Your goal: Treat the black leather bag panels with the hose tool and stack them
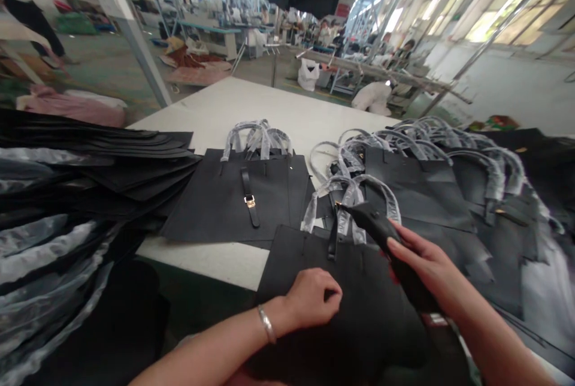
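A black leather handbag with plastic-wrapped handles lies at the table's near edge in front of me. My left hand, a silver bracelet on its wrist, rests on the bag's front with fingers curled as if pinching something small; what it holds I cannot tell. My right hand grips a black tool whose tip points at the bag's strap near the handles.
A second black handbag with a gold buckle lies on the white table beyond. A row of several overlapping handbags fills the right. Flat black panels are stacked left. Other people work at distant tables.
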`<state>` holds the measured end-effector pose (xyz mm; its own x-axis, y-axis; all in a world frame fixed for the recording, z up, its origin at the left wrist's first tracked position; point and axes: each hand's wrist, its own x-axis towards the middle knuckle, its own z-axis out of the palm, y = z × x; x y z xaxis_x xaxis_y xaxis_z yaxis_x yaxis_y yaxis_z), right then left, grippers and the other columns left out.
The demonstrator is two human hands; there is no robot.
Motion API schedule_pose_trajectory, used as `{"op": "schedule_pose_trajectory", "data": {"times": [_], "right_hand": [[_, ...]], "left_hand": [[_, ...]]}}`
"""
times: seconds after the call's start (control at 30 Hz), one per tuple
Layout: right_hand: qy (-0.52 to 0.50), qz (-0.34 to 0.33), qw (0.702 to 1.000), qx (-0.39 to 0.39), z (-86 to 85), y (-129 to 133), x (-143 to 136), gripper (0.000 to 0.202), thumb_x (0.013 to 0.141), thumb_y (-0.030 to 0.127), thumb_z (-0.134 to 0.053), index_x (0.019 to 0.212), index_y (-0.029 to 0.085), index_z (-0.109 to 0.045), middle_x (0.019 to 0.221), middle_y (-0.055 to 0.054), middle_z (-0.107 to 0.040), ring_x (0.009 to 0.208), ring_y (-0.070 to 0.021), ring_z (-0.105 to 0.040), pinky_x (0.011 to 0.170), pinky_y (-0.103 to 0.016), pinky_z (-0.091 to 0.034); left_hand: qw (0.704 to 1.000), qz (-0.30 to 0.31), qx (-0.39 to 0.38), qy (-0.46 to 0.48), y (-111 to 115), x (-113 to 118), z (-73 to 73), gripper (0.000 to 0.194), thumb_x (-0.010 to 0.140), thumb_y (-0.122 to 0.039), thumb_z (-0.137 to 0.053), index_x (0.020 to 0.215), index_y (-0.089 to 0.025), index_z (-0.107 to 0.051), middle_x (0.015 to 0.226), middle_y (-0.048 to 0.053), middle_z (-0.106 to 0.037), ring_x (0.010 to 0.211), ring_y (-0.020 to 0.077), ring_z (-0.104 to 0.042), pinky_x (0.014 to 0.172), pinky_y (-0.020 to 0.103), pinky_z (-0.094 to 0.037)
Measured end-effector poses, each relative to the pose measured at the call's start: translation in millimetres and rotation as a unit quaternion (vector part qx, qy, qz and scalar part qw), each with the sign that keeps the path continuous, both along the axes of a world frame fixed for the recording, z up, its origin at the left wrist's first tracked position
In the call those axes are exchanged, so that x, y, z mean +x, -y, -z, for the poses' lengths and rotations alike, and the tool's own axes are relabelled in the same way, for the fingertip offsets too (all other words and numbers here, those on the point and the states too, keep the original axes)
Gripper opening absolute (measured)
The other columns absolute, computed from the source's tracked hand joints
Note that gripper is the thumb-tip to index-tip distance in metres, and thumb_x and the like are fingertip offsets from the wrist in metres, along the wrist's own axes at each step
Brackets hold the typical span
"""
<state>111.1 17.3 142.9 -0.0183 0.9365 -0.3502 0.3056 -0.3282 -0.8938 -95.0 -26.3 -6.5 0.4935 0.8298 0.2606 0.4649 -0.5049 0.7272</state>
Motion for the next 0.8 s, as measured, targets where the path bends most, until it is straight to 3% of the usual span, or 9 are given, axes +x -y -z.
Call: {"op": "schedule_pose_trajectory", "data": {"times": [0.07,0.17,0.3,0.47,0.57,0.63,0.7,0.8], "right_hand": [[0.008,0.024,0.999,-0.021,12.8,18,17,0.090,0.073,0.056,-0.069,0.149,0.021,-0.036,0.063,0.001,-0.063,0.048,-0.0156,-0.057,0.045,-0.026,-0.045],[0.016,0.025,0.999,-0.042,42.2,47,27,0.094,0.073,0.063,-0.065,0.150,0.020,-0.034,0.061,0.002,-0.062,0.049,-0.0165,-0.056,0.047,-0.028,-0.045],[0.015,-0.004,1.000,-0.020,81.0,71,26,0.093,0.076,0.064,-0.061,0.150,0.014,-0.033,0.065,0.000,-0.064,0.058,-0.0189,-0.057,0.058,-0.030,-0.049],[0.074,-0.011,0.997,0.034,110.6,78,23,0.078,0.085,0.057,-0.054,0.149,0.016,-0.037,0.076,-0.002,-0.069,0.068,-0.0214,-0.059,0.070,-0.032,-0.052],[0.074,-0.010,0.996,0.039,116.1,78,24,0.075,0.086,0.056,-0.051,0.149,0.020,-0.037,0.089,-0.004,-0.073,0.070,-0.0221,-0.062,0.071,-0.032,-0.053],[0.070,-0.017,0.996,0.043,116.1,77,23,0.073,0.086,0.056,-0.051,0.149,0.021,-0.037,0.096,-0.004,-0.074,0.070,-0.0225,-0.063,0.072,-0.032,-0.054],[0.067,-0.019,0.996,0.047,114.5,76,22,0.072,0.087,0.055,-0.050,0.149,0.021,-0.037,0.098,-0.004,-0.074,0.071,-0.0223,-0.064,0.072,-0.032,-0.054],[0.059,-0.012,0.997,0.048,110.6,75,20,0.071,0.087,0.052,-0.051,0.149,0.020,-0.038,0.098,-0.004,-0.074,0.069,-0.0207,-0.063,0.071,-0.032,-0.053]], "left_hand": [[0.996,-0.068,-0.046,0.029,-23,-4,-7.2,0.016,0.083,-0.014,-0.054,0.091,-0.017,-0.068,0.085,0.002,-0.068,0.067,0.0123,-0.062,0.068,0.024,-0.052],[0.994,-0.110,0.010,-0.010,-69,-8,-17.6,0.027,0.085,-0.009,-0.051,0.108,-0.018,-0.063,0.103,0.004,-0.065,0.084,0.0149,-0.063,0.080,0.027,-0.053],[0.978,-0.037,0.136,-0.156,-131,-3,-25.2,0.039,0.087,-0.002,-0.045,0.119,-0.020,-0.058,0.118,0.007,-0.057,0.103,0.0183,-0.058,0.083,0.029,-0.052],[0.925,0.077,0.230,-0.291,-188,4,-34.8,0.016,0.088,-0.010,-0.053,0.089,-0.015,-0.068,0.109,0.010,-0.059,0.101,0.0229,-0.057,0.084,0.035,-0.050],[0.912,0.141,0.253,-0.289,-207,-2,-48.7,0.014,0.086,-0.011,-0.058,0.078,-0.017,-0.068,0.113,0.008,-0.061,0.110,0.0219,-0.054,0.097,0.037,-0.044],[0.899,0.205,0.262,-0.283,-213,-11,-62.6,0.014,0.080,-0.007,-0.061,0.076,-0.019,-0.068,0.118,0.005,-0.063,0.122,0.0213,-0.049,0.110,0.040,-0.033],[0.884,0.251,0.265,-0.292,-211,-21,-79.4,0.016,0.076,-0.004,-0.063,0.076,-0.020,-0.067,0.112,0.003,-0.067,0.127,0.0215,-0.046,0.117,0.045,-0.021],[0.870,0.270,0.285,-0.297,-196,-35,-107.1,0.011,0.078,-0.010,-0.062,0.076,-0.020,-0.066,0.104,0.005,-0.068,0.128,0.0240,-0.046,0.119,0.049,-0.013]]}}
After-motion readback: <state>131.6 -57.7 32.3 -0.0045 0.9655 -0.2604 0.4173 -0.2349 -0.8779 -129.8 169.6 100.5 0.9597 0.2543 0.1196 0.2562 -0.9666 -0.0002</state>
